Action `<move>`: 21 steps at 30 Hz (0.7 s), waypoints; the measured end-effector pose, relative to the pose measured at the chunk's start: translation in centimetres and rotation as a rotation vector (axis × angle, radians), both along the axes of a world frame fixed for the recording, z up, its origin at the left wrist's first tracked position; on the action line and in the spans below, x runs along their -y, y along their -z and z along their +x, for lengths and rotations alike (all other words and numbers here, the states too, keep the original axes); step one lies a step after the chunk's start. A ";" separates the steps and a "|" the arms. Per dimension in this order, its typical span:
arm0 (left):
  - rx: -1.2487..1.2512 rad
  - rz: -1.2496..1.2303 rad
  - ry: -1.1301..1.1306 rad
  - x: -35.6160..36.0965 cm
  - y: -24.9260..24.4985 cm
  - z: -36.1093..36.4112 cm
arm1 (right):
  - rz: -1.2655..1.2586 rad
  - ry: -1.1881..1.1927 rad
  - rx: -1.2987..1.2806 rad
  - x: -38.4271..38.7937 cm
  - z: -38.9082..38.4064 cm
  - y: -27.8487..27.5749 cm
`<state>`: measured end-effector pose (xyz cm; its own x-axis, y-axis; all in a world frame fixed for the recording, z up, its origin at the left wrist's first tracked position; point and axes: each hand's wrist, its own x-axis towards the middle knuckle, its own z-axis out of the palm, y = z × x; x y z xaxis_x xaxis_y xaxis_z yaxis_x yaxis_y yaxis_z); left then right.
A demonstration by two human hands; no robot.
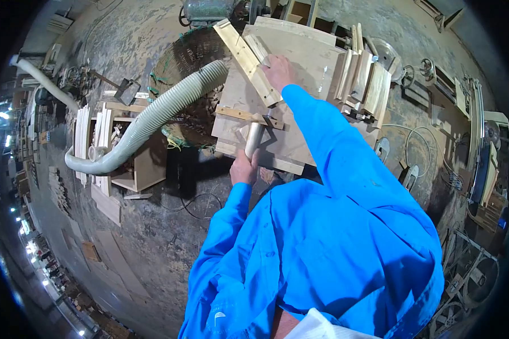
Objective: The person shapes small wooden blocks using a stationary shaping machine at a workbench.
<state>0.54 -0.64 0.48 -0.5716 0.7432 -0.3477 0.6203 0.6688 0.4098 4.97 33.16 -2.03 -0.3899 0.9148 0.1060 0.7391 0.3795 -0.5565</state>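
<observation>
My left hand [244, 168] is wrapped round the near end of a pale, rounded piece of wood [255, 139]. The far end of that piece meets a drilled wooden bar [236, 113] at the near left of the worktable [308, 48]. Farther off, my right hand [280, 72] has its fingers closed on the near end of a short wooden block [257, 48]. This block lies beside a long slanted wooden fence [247, 63] with holes in it. The right fingertips are partly hidden by the hand.
A thick ribbed hose [169, 104] runs over a wicker basket [178, 56] holding wood scraps, left of the table. Several wooden pieces [359, 82] are stacked at the table's right side. A motor [208, 10] stands beyond. Wooden crates [144, 164] and boards lie on the floor at left.
</observation>
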 end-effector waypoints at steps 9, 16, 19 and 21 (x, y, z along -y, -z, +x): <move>0.055 0.001 -0.024 -1.0 -0.6 -0.2 | -0.003 -0.015 -0.048 -3.9 -3.9 0.5; 0.054 0.005 -0.013 -0.6 0.1 -0.1 | 0.042 -0.026 -0.065 -4.4 -4.2 0.5; 0.053 0.007 -0.012 -0.5 -0.1 0.1 | 0.043 -0.035 -0.058 -4.3 -4.1 0.4; 0.054 -0.001 -0.014 -0.6 -0.3 0.1 | 0.041 -0.038 -0.050 -4.3 -4.2 0.3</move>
